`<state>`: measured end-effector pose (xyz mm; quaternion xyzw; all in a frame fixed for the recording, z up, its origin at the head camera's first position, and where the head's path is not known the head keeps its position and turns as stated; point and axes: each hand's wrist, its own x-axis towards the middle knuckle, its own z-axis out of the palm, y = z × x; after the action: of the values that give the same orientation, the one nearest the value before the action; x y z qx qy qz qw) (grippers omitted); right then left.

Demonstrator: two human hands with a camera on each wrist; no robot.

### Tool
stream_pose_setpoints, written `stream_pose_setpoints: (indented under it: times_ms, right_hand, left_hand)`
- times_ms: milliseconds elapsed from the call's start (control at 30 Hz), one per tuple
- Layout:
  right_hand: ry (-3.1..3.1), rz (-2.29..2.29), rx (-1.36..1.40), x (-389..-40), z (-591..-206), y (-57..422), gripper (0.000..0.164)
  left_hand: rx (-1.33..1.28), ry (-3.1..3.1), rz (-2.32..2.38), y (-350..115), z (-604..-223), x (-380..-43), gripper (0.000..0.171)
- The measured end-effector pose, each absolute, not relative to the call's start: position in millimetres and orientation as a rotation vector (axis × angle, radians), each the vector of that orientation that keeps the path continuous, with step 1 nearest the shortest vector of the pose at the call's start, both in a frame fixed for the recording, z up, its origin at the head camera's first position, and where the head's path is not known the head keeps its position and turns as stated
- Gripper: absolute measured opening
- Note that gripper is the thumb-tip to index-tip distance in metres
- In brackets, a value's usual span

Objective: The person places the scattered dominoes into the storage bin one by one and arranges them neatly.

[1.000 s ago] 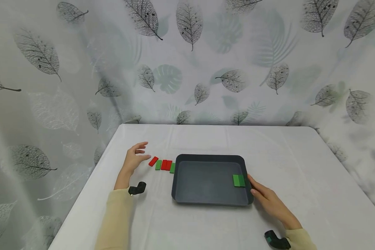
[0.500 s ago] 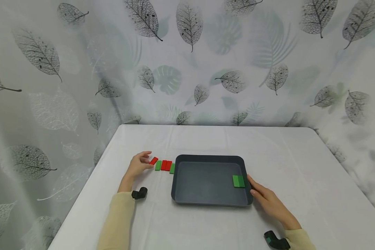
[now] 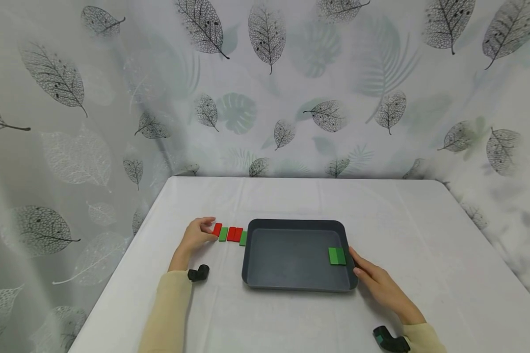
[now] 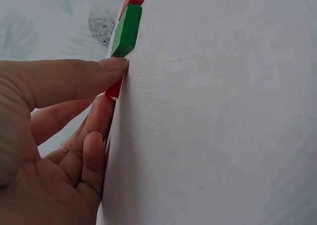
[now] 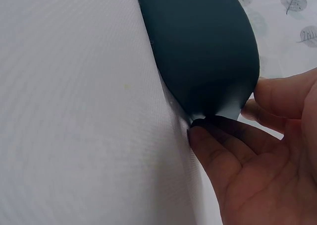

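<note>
My left hand [image 3: 196,235] pinches a small red block [image 3: 217,229] at the left end of a short row. In the left wrist view, the thumb covers much of this red block [image 4: 114,89] and a green block [image 4: 127,30] stands just beyond it. At the tray's right side, my right hand [image 3: 380,284] holds the dark grey tray [image 3: 291,289]. Seen from the right wrist, thumb and fingers lie at the edges of the tray [image 5: 203,41] near its corner. Inside the tray, two green blocks [image 3: 337,256] lie side by side near the right wall.
Between the left hand and the tray, the row continues with a green block [image 3: 223,234], two red blocks [image 3: 234,234] and another green block [image 3: 244,239] against the tray's left wall. A white cloth covers the table [image 3: 291,323]. Leaf-patterned curtains [image 3: 265,98] hang behind and at both sides.
My left hand has come down onto the end red block and grasped it. That block has turned from slanted to nearly in line with the row. The right hand and tray stay put.
</note>
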<state>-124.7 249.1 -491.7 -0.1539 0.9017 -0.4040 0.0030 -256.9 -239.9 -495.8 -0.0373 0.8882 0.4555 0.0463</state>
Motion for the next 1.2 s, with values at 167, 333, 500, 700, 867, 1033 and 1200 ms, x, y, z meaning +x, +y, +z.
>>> stream_pose_setpoints:
  times_ms: [167,333,500,700,867,1033,1200]
  right_hand:
    - [2.823,-1.282,-0.488,-124.6,-492.6,249.8,0.049]
    - [2.807,-1.325,-0.517,-124.2,-493.0,250.2,0.049]
    - [2.807,-1.322,-0.516,-124.5,-493.6,250.6,0.05]
    - [2.803,-1.297,-0.489,-125.0,-493.1,250.0,0.05]
    - [2.789,-1.299,-0.483,-125.3,-493.3,249.5,0.05]
    - [2.795,-1.276,-0.477,-125.6,-492.0,249.4,0.051]
    - [2.814,-1.263,-0.48,-125.2,-491.6,249.4,0.05]
  left_hand:
    - [-0.106,2.735,1.361,-240.1,-496.9,-258.2,0.05]
    - [-0.089,2.751,1.356,-241.4,-498.1,-259.3,0.044]
    - [-0.077,2.765,1.375,-241.8,-498.9,-259.5,0.042]
    - [-0.124,2.721,1.425,-242.4,-497.2,-257.6,0.046]
    - [-0.167,2.629,1.581,-242.9,-493.3,-256.0,0.05]
    - [-0.109,2.568,1.729,-236.1,-480.8,-253.4,0.052]
    - [0.004,2.497,1.885,-215.9,-460.0,-249.0,0.051]
